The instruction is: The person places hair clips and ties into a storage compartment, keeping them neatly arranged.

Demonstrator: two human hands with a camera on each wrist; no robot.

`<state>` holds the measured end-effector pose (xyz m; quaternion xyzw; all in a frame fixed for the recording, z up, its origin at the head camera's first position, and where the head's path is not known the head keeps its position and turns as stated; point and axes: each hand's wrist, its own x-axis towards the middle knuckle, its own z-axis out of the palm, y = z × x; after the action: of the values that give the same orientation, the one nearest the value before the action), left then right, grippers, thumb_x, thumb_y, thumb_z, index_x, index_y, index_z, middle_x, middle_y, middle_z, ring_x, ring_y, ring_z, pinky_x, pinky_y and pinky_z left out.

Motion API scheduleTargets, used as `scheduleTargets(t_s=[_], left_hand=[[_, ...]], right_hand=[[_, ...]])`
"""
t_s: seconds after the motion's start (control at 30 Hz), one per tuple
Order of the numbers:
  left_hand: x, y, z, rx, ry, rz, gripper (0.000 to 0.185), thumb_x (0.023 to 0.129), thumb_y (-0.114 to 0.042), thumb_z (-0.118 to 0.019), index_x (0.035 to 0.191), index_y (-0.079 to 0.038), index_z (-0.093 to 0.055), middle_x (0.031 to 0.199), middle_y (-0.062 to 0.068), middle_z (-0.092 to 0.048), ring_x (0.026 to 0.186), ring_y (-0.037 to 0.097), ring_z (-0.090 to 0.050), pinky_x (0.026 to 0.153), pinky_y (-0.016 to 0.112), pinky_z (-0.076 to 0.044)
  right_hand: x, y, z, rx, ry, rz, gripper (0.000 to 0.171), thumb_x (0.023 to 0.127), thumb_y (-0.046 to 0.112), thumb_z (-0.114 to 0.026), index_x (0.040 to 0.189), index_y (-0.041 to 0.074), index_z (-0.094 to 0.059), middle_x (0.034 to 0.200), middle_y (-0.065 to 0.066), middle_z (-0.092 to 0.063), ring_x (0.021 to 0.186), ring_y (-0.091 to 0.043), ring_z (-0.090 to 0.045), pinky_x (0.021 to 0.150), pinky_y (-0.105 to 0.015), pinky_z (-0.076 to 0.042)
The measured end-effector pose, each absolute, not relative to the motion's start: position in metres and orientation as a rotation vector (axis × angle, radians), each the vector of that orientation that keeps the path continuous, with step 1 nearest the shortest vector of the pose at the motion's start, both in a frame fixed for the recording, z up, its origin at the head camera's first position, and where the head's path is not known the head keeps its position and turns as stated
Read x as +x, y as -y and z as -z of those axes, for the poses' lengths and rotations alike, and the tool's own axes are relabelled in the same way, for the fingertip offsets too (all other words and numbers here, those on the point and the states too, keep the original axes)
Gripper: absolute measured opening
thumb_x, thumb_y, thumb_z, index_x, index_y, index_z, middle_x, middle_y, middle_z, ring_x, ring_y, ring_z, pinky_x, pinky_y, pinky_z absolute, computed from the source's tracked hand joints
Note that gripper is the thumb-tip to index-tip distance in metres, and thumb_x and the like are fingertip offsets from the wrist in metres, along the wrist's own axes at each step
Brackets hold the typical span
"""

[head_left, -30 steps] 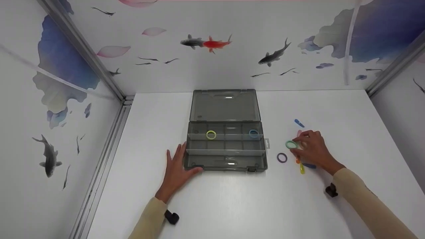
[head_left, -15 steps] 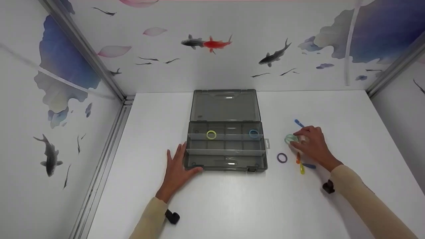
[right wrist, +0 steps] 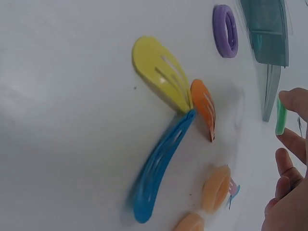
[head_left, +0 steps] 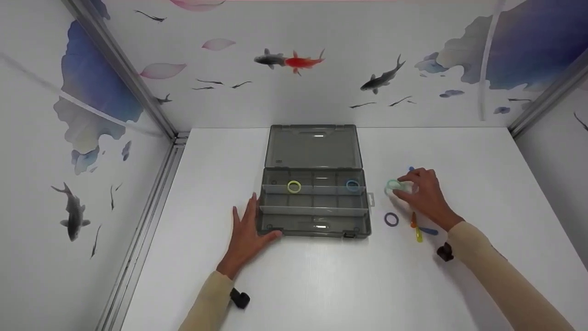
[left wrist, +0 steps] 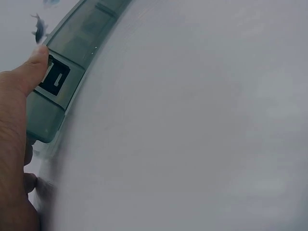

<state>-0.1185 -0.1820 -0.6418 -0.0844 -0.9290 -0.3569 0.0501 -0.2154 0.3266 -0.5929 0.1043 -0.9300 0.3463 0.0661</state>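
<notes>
My right hand point(head_left: 425, 195) pinches a green hair tie point(right wrist: 281, 118) between thumb and index finger, above the table to the right of the box. In the head view the tie is blurred. My left hand point(head_left: 244, 241) rests against the left front corner of a grey see-through compartment box point(head_left: 298, 201), with its thumb on the front wall and its other fingers spread along the left side. The box's lid point(head_left: 314, 149) stands open behind. A yellow hair tie point(head_left: 294, 180) and a blue hair tie point(head_left: 353, 181) are in the back row of compartments.
A purple hair tie point(right wrist: 220, 31) lies right of the box. Near it are yellow point(right wrist: 156, 65), orange point(right wrist: 202, 98) and blue point(right wrist: 161, 163) snap hair clips. Peach hair ties point(right wrist: 209, 196) lie beyond them. Another blue clip point(head_left: 411, 168) is partly hidden behind my right hand.
My right hand has moved left and away from me with the green hair tie, uncovering more of the orange and dark blue clips. My left hand stays at the box.
</notes>
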Motion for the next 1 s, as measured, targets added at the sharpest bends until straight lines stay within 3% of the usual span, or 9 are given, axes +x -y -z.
scheduleTargets(t_s=[0.3, 0.57, 1.0], left_hand=[[-0.119, 0.18, 0.644, -0.195, 2.864, 1.072, 0.114, 0.076, -0.076, -0.07, 0.162, -0.043, -0.003, 0.168, 0.014, -0.017, 0.151, 0.05, 0.007, 0.117, 0.071, -0.013], [-0.121, 0.181, 0.645, -0.232, 2.846, 1.044, 0.114, 0.077, -0.076, -0.069, 0.162, -0.04, -0.003, 0.166, 0.017, -0.02, 0.154, 0.043, -0.007, 0.121, 0.063, -0.001], [-0.118, 0.18, 0.642, -0.211, 2.85, 1.055, 0.114, 0.077, -0.077, -0.069, 0.163, -0.039, -0.005, 0.167, 0.016, -0.02, 0.153, 0.046, -0.002, 0.121, 0.065, -0.005]], right_hand=[[-0.221, -0.309, 0.593, 0.432, 2.748, -1.062, 0.035, 0.084, 0.027, -0.085, 0.11, 0.005, -0.076, 0.114, -0.012, -0.057, 0.105, -0.028, -0.039, 0.085, -0.042, -0.034], [-0.228, -0.293, 0.588, 0.513, 2.708, -1.066, 0.034, 0.084, 0.025, -0.085, 0.109, 0.005, -0.076, 0.111, -0.012, -0.057, 0.103, -0.028, -0.04, 0.084, -0.041, -0.034], [-0.24, -0.265, 0.574, 0.594, 2.73, -1.057, 0.032, 0.086, 0.025, -0.084, 0.111, 0.007, -0.076, 0.114, -0.011, -0.057, 0.106, -0.028, -0.041, 0.087, -0.044, -0.039]])
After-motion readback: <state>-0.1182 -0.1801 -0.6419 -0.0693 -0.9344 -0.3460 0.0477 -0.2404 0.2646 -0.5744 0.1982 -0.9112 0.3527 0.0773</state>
